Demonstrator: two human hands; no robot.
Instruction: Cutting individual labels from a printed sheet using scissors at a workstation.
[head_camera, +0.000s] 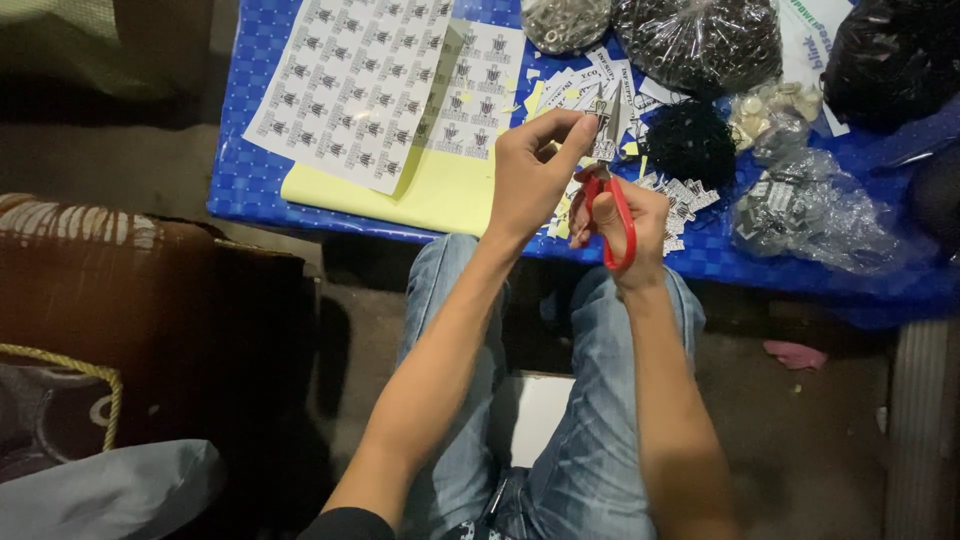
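My left hand (530, 175) pinches a small printed paper strip (603, 135) between thumb and fingers, above the near edge of the blue table (250, 170). My right hand (630, 225) grips red-handled scissors (612, 205), blades pointing up into the strip. Cut paper labels (685, 195) lie scattered just behind both hands. A white sheet of printed labels (350, 85) lies on yellow backing paper (440, 195) to the left.
Clear plastic bags of small dark and pale parts (700, 40) and crumpled bags (810, 205) crowd the table's right half. My legs in blue jeans (590, 420) are under the table. A brown patterned seat (110, 280) stands at left.
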